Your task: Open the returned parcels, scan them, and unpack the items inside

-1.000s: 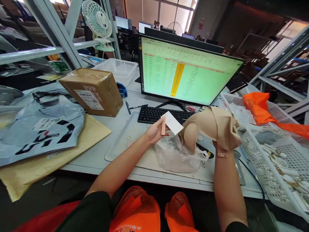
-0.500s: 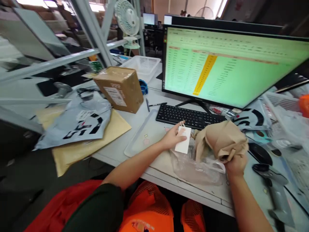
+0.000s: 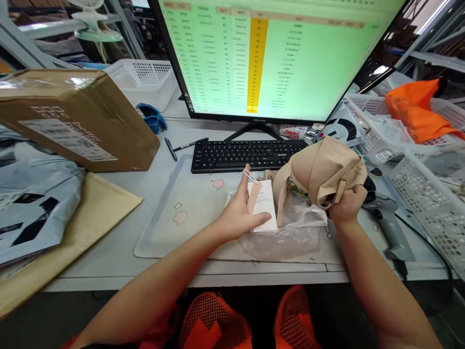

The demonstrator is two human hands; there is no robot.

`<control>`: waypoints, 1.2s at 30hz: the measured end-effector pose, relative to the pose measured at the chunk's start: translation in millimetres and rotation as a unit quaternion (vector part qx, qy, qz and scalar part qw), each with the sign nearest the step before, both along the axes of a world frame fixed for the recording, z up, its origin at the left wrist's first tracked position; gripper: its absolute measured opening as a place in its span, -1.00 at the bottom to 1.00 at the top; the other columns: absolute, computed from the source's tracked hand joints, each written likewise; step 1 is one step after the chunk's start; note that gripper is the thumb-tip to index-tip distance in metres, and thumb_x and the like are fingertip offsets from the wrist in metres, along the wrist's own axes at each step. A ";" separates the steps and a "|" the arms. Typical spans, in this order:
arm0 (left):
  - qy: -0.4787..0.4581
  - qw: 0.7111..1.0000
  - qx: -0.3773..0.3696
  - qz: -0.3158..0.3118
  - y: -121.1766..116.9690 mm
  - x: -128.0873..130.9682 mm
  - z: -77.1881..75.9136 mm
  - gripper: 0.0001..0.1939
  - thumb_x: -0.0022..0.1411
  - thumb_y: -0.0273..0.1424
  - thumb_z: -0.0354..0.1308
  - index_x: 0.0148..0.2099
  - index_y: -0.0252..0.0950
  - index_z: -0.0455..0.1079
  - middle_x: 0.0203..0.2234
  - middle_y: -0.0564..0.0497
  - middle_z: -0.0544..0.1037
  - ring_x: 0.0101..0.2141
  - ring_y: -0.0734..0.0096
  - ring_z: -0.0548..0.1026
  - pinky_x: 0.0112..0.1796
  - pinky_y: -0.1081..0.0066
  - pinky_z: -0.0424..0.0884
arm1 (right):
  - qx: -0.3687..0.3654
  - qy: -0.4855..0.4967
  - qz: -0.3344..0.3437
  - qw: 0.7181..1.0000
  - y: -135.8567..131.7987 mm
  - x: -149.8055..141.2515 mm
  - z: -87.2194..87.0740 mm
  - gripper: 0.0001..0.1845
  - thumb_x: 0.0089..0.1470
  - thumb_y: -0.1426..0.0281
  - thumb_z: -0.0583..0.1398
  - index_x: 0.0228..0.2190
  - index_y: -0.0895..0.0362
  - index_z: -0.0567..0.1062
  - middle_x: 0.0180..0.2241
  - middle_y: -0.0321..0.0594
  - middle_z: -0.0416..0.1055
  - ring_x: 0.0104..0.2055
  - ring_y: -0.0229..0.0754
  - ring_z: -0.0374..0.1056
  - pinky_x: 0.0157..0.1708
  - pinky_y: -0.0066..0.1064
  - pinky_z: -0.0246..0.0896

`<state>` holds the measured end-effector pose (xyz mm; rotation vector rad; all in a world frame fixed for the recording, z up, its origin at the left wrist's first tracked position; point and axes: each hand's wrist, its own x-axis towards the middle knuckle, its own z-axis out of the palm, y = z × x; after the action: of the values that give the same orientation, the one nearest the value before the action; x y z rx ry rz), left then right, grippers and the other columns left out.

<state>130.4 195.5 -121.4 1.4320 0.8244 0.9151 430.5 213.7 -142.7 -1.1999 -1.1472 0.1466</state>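
Between the thumb and fingers of my left hand (image 3: 235, 216) is a white hang tag (image 3: 267, 201), its printed face turned up and a thin string loop at its top. My right hand (image 3: 348, 206) is closed on a bunched beige cloth item (image 3: 323, 165) with strap-like strips, held above the desk. Its exact kind cannot be made out. Beneath both, a crumpled clear plastic bag (image 3: 283, 245) lies on the desk mat (image 3: 160, 228). The right fingertips are partly hidden by the cloth.
A black keyboard (image 3: 240, 156) and a monitor (image 3: 254, 63) stand behind the hands. On the left are a cardboard box (image 3: 134, 140), a grey parcel bag (image 3: 39, 208) and a yellow envelope (image 3: 109, 196). A barcode scanner (image 3: 390, 225) and white baskets (image 3: 423, 189) are at right.
My view has shifted right and closer to the desk. The tag in my left hand faces me more, with the index finger straighter. My right hand keeps its hold on the cloth.
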 end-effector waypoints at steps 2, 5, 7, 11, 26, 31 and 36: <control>0.001 1.000 0.007 -0.006 -2.3 1.1 -1.9 0.39 0.09 -0.42 0.43 0.50 0.02 -0.68 -0.22 -0.01 0.61 -0.30 0.21 0.60 -0.24 0.24 0.57 | 0.037 -0.010 -0.008 0.999 0.3 -2.7 1.4 -0.82 -0.16 0.31 0.12 -0.65 0.06 0.21 -0.61 -0.33 0.12 -0.52 -0.25 0.09 -0.51 -0.39 0.07; -0.034 0.999 0.002 -0.032 -5.2 3.2 -1.3 0.28 0.16 -0.32 0.39 0.54 -0.06 -0.56 -0.17 -0.07 0.62 -0.25 0.17 0.61 -0.22 0.23 0.58 | 0.056 -0.024 -0.004 0.998 0.0 -7.4 3.1 -0.80 -0.15 0.32 0.11 -0.67 0.05 0.18 -0.63 -0.37 0.09 -0.54 -0.27 0.07 -0.54 -0.41 0.07; -0.056 0.998 -0.004 -0.040 -6.0 4.5 0.3 0.12 0.25 -0.23 0.30 0.56 -0.14 -0.41 -0.08 -0.15 0.61 -0.20 0.15 0.62 -0.19 0.23 0.57 | 0.039 -0.026 0.000 0.999 0.3 -9.1 3.6 -0.83 -0.14 0.31 0.09 -0.66 0.07 0.24 -0.63 -0.36 0.15 -0.54 -0.27 0.07 -0.53 -0.42 0.07; -0.051 0.998 0.030 -0.028 -3.7 4.1 0.0 -0.11 0.34 -0.21 0.19 0.54 -0.25 -0.15 0.26 -0.23 0.41 0.15 0.05 0.47 0.08 0.19 0.46 | 0.014 -0.011 -0.002 1.000 2.4 -9.5 4.5 -0.84 -0.17 0.30 0.07 -0.65 0.10 0.30 -0.63 -0.36 0.22 -0.53 -0.28 0.09 -0.51 -0.43 0.08; 0.002 0.995 0.095 -0.018 -3.0 -0.3 -4.5 -0.26 0.36 -0.33 0.10 0.51 -0.20 -0.01 0.39 -0.11 0.23 0.35 0.07 0.21 0.33 0.12 0.15 | 0.030 0.001 -0.002 1.000 2.2 -8.1 7.4 -0.84 -0.17 0.33 0.07 -0.66 0.07 0.19 -0.64 -0.41 0.05 -0.55 -0.32 0.00 -0.53 -0.46 0.03; 0.077 0.992 0.089 0.042 3.9 0.2 -2.2 -0.48 0.26 -0.31 0.19 0.25 -0.28 0.40 0.09 -0.18 0.54 0.12 -0.01 0.47 0.17 0.05 0.35 | 0.009 0.006 0.036 0.999 2.9 -8.6 9.1 -0.82 -0.05 0.27 0.13 -0.57 0.10 0.35 -0.58 -0.34 0.25 -0.48 -0.23 0.20 -0.43 -0.40 0.25; 0.021 0.995 0.092 0.035 13.4 -3.2 -5.7 -0.07 0.00 -0.04 0.45 0.35 -0.25 0.27 0.33 -0.25 0.29 0.34 -0.16 0.19 0.29 0.02 0.16 | 0.005 -0.173 0.224 0.959 -19.5 -41.2 15.2 -0.50 0.22 -0.07 0.14 -0.34 0.10 0.57 -0.22 -0.05 0.53 -0.09 0.06 0.45 0.03 -0.04 0.38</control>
<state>127.3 208.9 -127.2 1.5952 0.8437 1.0400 389.3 194.2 -127.5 -0.9601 -1.7185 0.2798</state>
